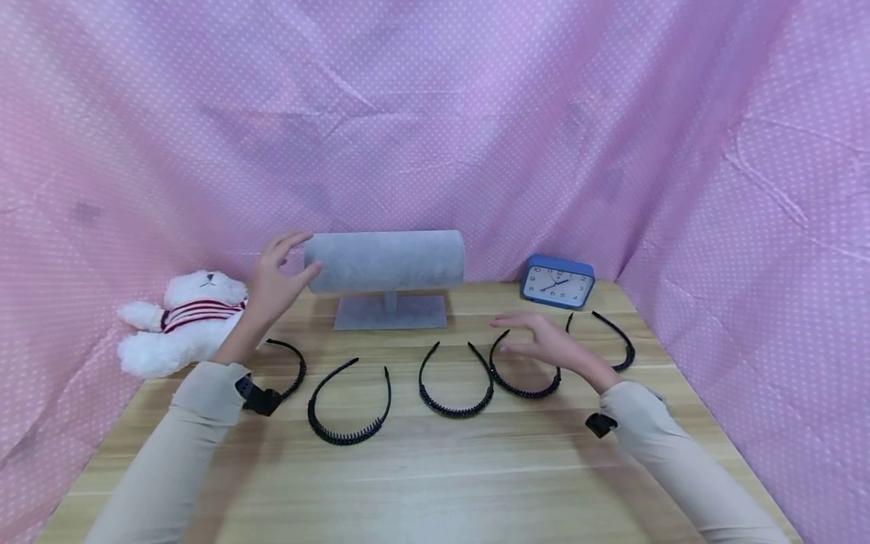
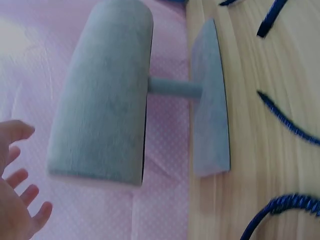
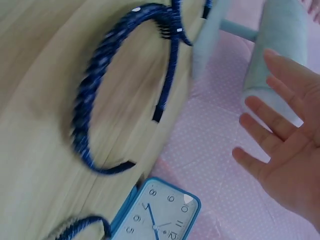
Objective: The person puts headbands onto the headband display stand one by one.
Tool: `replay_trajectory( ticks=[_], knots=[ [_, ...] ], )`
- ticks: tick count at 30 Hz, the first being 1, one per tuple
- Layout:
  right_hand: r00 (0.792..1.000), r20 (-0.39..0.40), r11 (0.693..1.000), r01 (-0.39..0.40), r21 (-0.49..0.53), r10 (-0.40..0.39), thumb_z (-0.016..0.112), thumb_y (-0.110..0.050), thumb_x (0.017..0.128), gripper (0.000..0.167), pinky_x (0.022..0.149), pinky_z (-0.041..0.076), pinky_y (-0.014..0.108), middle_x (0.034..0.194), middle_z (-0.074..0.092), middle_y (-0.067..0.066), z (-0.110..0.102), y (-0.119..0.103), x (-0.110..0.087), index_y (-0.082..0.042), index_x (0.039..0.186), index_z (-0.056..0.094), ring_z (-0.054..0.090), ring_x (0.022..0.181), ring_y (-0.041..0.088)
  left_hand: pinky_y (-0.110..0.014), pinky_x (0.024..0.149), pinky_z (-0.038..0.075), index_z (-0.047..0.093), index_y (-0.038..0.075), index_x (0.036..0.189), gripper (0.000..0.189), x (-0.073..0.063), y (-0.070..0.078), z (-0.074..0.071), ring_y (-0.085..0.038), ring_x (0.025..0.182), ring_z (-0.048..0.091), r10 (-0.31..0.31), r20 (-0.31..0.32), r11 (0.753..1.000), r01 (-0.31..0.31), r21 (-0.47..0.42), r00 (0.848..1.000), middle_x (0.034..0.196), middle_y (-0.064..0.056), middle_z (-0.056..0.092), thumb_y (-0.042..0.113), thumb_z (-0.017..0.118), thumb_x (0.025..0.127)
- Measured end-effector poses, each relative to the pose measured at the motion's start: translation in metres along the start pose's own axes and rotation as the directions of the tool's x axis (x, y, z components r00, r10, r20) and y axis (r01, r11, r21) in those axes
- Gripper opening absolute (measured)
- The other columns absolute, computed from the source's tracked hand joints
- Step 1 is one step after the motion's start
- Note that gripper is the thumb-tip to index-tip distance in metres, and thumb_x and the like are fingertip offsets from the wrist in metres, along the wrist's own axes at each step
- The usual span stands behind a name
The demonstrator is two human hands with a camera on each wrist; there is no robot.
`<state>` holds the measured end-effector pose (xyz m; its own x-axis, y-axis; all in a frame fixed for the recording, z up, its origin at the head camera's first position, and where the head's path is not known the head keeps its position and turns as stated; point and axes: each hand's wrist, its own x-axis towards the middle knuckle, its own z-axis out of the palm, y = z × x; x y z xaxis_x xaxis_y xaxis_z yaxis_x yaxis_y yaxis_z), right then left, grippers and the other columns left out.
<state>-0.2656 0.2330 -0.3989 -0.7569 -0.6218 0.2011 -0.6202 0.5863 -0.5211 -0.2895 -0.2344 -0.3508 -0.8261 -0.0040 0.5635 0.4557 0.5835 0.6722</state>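
Observation:
My left hand (image 1: 275, 281) is raised at the left end of a grey velvety display roll (image 1: 387, 261) on a flat-based stand. Its fingers and thumb are spread, and the left wrist view shows a gap between the fingers (image 2: 18, 178) and the roll. On the right, my other hand (image 1: 547, 344) hovers over a black headband (image 1: 526, 392), fingers apart and holding nothing. The right wrist view shows its palm (image 3: 300, 160) bare. More black toothed headbands lie in a row: one at left (image 1: 300, 370), one left of centre (image 1: 343, 437), one mid-table (image 1: 455, 412), one far right (image 1: 627, 355).
A white plush bear (image 1: 204, 313) in a striped top lies at the table's left edge, close beside my left forearm. At the back right stands a blue alarm clock (image 1: 559, 282). Pink dotted cloth (image 1: 435, 113) hangs behind and around the wooden table (image 1: 421, 483).

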Motion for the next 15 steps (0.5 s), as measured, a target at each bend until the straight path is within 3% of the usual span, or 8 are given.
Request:
replay_trajectory(
  ticks=[6, 10, 15],
  knots=[
    [0.991, 0.134, 0.999, 0.024, -0.032, -0.02, 0.078, -0.006, 0.088, 0.039, 0.103, 0.052, 0.055, 0.129, 0.068, 0.02, -0.005, 0.005, -0.014, -0.003, 0.126, 0.071, 0.063, 0.122, 0.04, -0.07, 0.114, 0.033, 0.049, 0.006, 0.15, 0.059, 0.009, -0.01, -0.009, -0.042, 0.147, 0.034, -0.027, 0.173, 1.0, 0.027, -0.001, 0.985, 0.158, -0.02, 0.041, 0.018, 0.071, 0.096],
    [0.979, 0.202, 0.998, 0.006, -0.058, 0.006, 0.078, -0.004, 0.086, 0.035, 0.097, 0.056, 0.052, 0.12, 0.072, 0.016, -0.006, 0.012, -0.026, -0.004, 0.121, 0.075, 0.065, 0.115, 0.037, -0.07, 0.114, 0.034, 0.047, 0.005, 0.152, 0.063, 0.014, -0.018, -0.009, -0.042, 0.15, 0.031, -0.025, 0.23, 0.999, 0.035, -0.042, 0.973, 0.161, -0.02, 0.038, 0.015, 0.072, 0.095],
    [0.964, 0.265, 1.0, -0.002, -0.021, 0.007, 0.081, -0.008, 0.085, 0.032, 0.093, 0.057, 0.047, 0.113, 0.074, 0.011, -0.005, 0.026, -0.04, -0.003, 0.116, 0.076, 0.065, 0.111, 0.034, -0.069, 0.115, 0.033, 0.047, 0.005, 0.152, 0.064, 0.019, -0.026, -0.008, -0.041, 0.151, 0.029, -0.035, 0.272, 0.994, 0.06, -0.086, 0.962, 0.162, -0.02, 0.036, 0.012, 0.074, 0.094]
  ],
)
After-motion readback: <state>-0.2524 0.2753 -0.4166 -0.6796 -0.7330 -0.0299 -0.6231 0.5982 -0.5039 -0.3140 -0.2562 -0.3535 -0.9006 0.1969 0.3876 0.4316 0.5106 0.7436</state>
